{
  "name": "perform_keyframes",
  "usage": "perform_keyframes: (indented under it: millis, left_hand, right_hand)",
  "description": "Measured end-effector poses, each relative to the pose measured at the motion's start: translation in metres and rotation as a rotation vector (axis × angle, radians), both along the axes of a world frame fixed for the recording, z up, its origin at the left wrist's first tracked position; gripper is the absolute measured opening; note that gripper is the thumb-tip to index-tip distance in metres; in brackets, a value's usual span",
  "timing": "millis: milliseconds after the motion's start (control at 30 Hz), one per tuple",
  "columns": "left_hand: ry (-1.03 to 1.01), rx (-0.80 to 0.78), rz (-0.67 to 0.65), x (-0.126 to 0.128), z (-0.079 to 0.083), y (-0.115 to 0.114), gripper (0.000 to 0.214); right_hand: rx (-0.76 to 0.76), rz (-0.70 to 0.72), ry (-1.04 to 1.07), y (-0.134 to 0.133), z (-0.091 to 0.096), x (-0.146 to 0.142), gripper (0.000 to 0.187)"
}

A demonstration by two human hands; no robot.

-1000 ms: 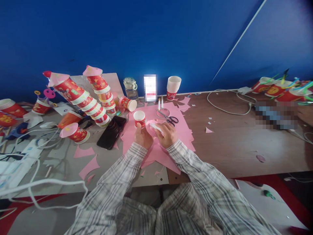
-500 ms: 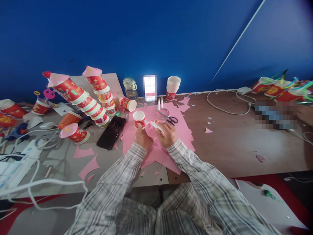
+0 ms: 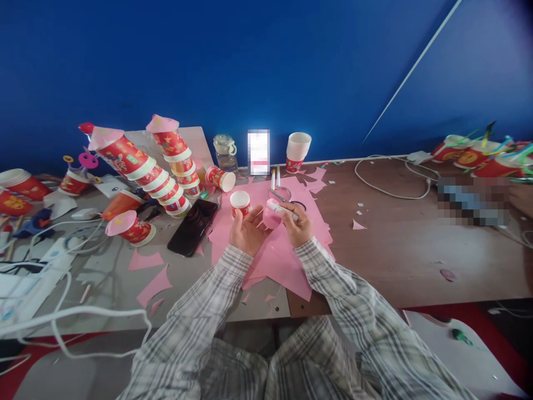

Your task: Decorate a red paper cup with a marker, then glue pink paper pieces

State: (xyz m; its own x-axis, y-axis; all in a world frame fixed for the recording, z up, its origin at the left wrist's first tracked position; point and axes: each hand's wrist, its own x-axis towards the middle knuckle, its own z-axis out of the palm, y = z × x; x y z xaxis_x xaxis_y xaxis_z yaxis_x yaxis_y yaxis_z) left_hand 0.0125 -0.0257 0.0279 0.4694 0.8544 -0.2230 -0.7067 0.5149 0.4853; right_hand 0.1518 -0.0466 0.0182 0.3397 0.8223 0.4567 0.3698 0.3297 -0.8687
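Observation:
My left hand is open, palm up, just in front of a red-and-white paper cup. My right hand is closed around a short white tube, whose kind I cannot make out. A rounded pink paper piece sits at the right fingertips, beside the tube. Whether the right hand also grips that paper is unclear. Scissors with dark handles lie behind the right hand, partly hidden. Pink paper sheets spread under both hands.
To the left stand stacked cup towers with pink cone tops, near a black phone. A bottle, a lit screen and stacked cups line the wall. A white cable curves at right; another person's hand shows there.
My hands have moved apart. The left hand has let go of the pink piece and opened, while the right hand has shifted right with the white tube, the pink piece beside it.

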Motion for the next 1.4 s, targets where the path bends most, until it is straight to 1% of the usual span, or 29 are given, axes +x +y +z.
perform_keyframes:
  millis: [100, 167, 300, 400, 533, 800, 967, 1133, 1233, 1267, 1400]
  left_hand:
    - [0.042, 0.01, 0.02, 0.002, -0.001, -0.001, 0.054]
    - [0.051, 0.004, 0.018, 0.003, -0.002, -0.001, 0.05]
    - [0.03, -0.015, 0.033, 0.004, -0.003, -0.001, 0.043]
    - [-0.012, 0.003, 0.051, 0.004, -0.004, 0.0, 0.045]
    - [-0.048, 0.021, 0.066, 0.002, -0.003, 0.002, 0.048]
    - [-0.043, 0.032, 0.032, 0.004, -0.001, 0.001, 0.049]
    - [-0.044, -0.022, 0.041, 0.005, -0.004, 0.001, 0.053]
    - [-0.02, -0.089, 0.071, 0.004, -0.008, 0.003, 0.048]
    - [0.005, -0.099, 0.082, 0.002, -0.009, 0.006, 0.047]
    - [0.008, -0.112, 0.092, 0.001, -0.009, 0.006, 0.047]
    - [-0.006, -0.177, 0.159, 0.0, -0.006, 0.008, 0.041]
  right_hand:
    - [-0.004, -0.01, 0.01, -0.003, 0.004, -0.004, 0.023]
    - [-0.002, 0.0, -0.022, -0.005, 0.005, -0.006, 0.023]
    - [-0.01, 0.009, -0.109, -0.003, 0.001, -0.006, 0.022]
    - [0.008, 0.019, -0.208, -0.002, -0.004, -0.007, 0.02]
    - [0.067, 0.039, -0.306, -0.003, -0.006, -0.009, 0.02]
    - [0.118, 0.056, -0.453, -0.002, -0.013, -0.011, 0.019]
    - [0.126, -0.043, -0.549, 0.002, -0.011, -0.004, 0.02]
    - [0.114, -0.1, -0.554, 0.004, -0.009, 0.0, 0.021]
    - [0.118, -0.101, -0.564, 0.005, -0.012, -0.002, 0.022]
    - [0.132, -0.082, -0.58, 0.005, -0.013, -0.003, 0.022]
    - [0.158, -0.047, -0.606, 0.005, -0.018, -0.008, 0.025]
